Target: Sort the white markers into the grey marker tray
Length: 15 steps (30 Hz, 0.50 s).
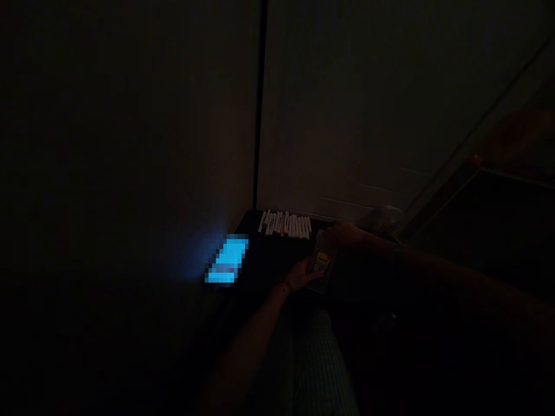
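The scene is very dark. A clear plastic case (pixel 328 267) with a yellow and dark label stands tilted over a dark tabletop, close in front of my body. My left hand (pixel 299 274) grips its lower left side, the thumb lying across the front by the label. At the top end of the case, my right hand (pixel 347 235) has its fingers curled against the edge; their exact hold is dim. Beyond the case, several white markers (pixel 284 224) lie side by side in a row near the wall, with coloured ends toward me.
A glowing screen (pixel 228 260), blurred into blocks, lies at the table's left side by the wall. Some clear plastic (pixel 390 215) sits behind my right forearm. Walls (pixel 338 115) meet in a corner behind the table. My clothed leg (pixel 318 352) is below.
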### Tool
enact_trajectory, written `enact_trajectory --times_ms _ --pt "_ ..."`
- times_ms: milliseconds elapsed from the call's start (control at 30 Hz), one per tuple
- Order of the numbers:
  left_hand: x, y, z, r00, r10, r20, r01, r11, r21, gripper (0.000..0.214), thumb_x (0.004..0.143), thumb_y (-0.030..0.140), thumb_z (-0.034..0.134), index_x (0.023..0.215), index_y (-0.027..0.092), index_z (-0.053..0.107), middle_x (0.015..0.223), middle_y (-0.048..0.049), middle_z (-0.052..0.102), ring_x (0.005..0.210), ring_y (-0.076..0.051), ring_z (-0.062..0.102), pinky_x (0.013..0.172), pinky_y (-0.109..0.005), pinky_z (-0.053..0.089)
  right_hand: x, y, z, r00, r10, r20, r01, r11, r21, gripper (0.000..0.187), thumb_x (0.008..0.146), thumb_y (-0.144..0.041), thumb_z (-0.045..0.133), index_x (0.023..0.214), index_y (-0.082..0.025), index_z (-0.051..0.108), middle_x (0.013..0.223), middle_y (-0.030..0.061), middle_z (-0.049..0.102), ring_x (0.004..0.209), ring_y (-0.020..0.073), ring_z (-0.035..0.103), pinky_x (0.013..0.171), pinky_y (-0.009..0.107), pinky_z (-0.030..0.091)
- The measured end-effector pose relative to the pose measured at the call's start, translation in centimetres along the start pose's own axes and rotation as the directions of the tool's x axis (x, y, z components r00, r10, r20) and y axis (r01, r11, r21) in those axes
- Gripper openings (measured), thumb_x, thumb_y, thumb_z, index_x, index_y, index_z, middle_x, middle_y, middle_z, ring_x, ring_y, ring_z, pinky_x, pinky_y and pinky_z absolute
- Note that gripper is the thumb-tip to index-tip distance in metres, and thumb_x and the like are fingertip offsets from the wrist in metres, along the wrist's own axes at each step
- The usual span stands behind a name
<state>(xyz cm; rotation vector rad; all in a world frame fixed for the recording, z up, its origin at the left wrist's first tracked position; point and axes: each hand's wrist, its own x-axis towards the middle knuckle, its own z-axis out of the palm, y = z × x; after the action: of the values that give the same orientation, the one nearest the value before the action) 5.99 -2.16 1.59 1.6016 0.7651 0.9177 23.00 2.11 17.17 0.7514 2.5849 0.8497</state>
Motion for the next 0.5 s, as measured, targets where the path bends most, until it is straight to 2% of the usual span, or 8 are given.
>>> enact_trajectory --times_ms 167,233,333,433,500 --pt "0.1 -0.2 -0.1 0.999 0.043 0.028 -0.044 0.998 0.040 0.052 0.067 0.043 0.061 0.111 0.018 0.050 0.102 -0.0052 0.062 0.090 -0.019 0.059 0.078 -0.031 0.046 -0.2 0.5 -0.3 0.995 0.087 0.058 -0.092 0.992 0.086 0.035 0.084 -0.044 0.038 0.096 -0.014 0.054 0.078 0.0086 0.064 0.064 0.0153 0.058 0.054 0.023 0.031" --pt "0.1 -0.3 -0.1 0.998 0.048 0.039 -0.050 0.997 0.054 0.052 0.066 0.043 0.062 0.111 0.018 0.050 0.102 -0.0057 0.062 0.090 -0.019 0.059 0.078 -0.030 0.046 -0.3 0.5 -0.3 0.994 0.078 0.073 -0.085 0.991 0.100 0.035 0.084 -0.044 0.039 0.096 -0.014 0.054 0.078 0.0088 0.064 0.063 0.0155 0.059 0.053 0.023 0.031" --pt "0.1 -0.4 0.0 0.999 0.046 0.022 -0.047 0.997 0.060 0.053 0.066 0.043 0.062 0.111 0.017 0.050 0.103 -0.0069 0.062 0.090 -0.019 0.058 0.078 -0.030 0.046 -0.3 0.1 -0.2 0.998 0.013 0.069 -0.019 0.996 0.090 0.027 0.085 -0.034 0.040 0.099 -0.013 0.052 0.074 0.0077 0.064 0.062 0.0147 0.058 0.055 0.024 0.032" --pt "0.0 -0.4 0.1 0.999 0.044 -0.002 -0.043 0.997 0.059 0.053 0.066 0.043 0.062 0.111 0.017 0.049 0.104 -0.0067 0.061 0.090 -0.019 0.058 0.078 -0.031 0.046 -0.3 -0.4 -0.2 0.994 -0.106 0.005 0.106 0.994 0.036 0.022 0.086 -0.021 0.036 0.101 -0.013 0.050 0.072 0.0065 0.063 0.062 0.0136 0.057 0.061 0.026 0.033" --pt "0.0 -0.3 0.1 0.999 0.047 0.003 -0.047 0.996 0.072 0.053 0.067 0.042 0.061 0.112 0.017 0.048 0.104 -0.0062 0.061 0.090 -0.018 0.058 0.079 -0.031 0.045 -0.5 -0.6 -0.4 0.981 -0.185 -0.061 0.186 0.982 0.019 0.024 0.088 -0.025 0.033 0.100 -0.014 0.050 0.073 0.0070 0.062 0.064 0.0132 0.056 0.064 0.028 0.034"
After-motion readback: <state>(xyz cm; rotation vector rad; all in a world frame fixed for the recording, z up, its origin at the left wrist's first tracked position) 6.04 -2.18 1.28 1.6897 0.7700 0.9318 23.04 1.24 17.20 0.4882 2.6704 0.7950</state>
